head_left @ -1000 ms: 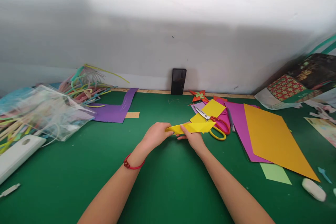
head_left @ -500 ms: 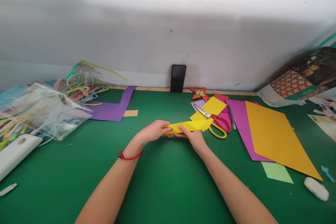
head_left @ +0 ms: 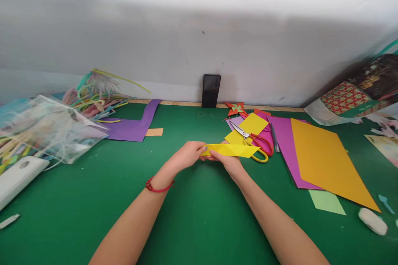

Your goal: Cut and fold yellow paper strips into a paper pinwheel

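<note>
A folded yellow paper (head_left: 231, 150) is held just above the green table (head_left: 192, 215) at its middle. My left hand (head_left: 186, 156), with a red bracelet at the wrist, pinches the paper's left end. My right hand (head_left: 228, 161) grips the paper from below near its middle, thumb on top. Right behind the paper lie scissors (head_left: 253, 140) with red and yellow handles, resting on yellow paper squares (head_left: 253, 124).
Orange card (head_left: 323, 161) over magenta sheets (head_left: 284, 140) lies at the right, a light green scrap (head_left: 326, 202) before it. A purple cut-out (head_left: 133, 126), a clear bag of coloured strips (head_left: 46, 132), a phone (head_left: 211, 90) against the wall, a paper pinwheel (head_left: 236, 109).
The yellow paper has tipped from slanted to nearly level between my hands, and both hands have shifted slightly to the right. Nothing else on the table moved.
</note>
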`<state>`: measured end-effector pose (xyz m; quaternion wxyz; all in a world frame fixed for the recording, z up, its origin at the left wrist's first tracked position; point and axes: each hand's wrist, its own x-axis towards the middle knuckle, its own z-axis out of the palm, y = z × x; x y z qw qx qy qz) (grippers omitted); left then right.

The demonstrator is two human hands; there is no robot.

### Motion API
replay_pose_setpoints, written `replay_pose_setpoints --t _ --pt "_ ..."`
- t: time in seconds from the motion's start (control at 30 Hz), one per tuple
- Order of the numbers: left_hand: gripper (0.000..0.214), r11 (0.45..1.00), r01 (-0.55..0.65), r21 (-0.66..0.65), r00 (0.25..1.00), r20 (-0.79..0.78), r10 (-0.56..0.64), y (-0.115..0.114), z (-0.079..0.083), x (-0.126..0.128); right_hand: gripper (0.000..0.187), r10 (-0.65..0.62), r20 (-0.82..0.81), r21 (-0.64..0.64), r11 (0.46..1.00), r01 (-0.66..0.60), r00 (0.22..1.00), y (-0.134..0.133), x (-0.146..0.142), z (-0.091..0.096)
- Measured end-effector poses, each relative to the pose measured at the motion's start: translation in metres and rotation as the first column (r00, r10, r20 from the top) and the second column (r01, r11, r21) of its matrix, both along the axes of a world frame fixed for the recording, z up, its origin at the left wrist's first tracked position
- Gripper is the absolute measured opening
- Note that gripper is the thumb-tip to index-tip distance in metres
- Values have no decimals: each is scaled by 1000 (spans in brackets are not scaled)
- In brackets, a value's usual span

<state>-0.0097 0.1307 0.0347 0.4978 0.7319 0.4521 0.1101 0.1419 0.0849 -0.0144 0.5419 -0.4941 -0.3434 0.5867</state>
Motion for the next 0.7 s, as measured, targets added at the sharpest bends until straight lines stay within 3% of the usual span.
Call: replay_pose_setpoints --t 0.03,0.13,0.2,0.27,0.33,0.53,0.7 --pt "36 997 20 -80 997 70 -14 3 2 -5 30 12 -2 -12 1000 -12 1000 1 2 0" --pt "48 959 -44 -278 976 193 101 14 7 -26 33 37 -23 -35 999 -38 999 2 5 1" --pt "57 894 -18 -447 952 265 152 20 9 -39 33 33 -46 -32 999 -34 998 3 6 1" --pt "60 847 4 -531 935 304 185 23 10 -47 35 20 -60 -29 999 -22 998 4 7 0" --pt "61 842 16 -539 937 301 174 24 10 -51 37 8 -64 -31 999 -10 998 4 7 -2" --pt "48 927 87 -365 978 210 -9 23 11 -53 35 29 -81 -38 999 -32 996 4 8 -3" --pt "49 907 68 -416 994 108 -25 22 13 -55 30 99 -55 -37 994 -101 994 2 7 -1"
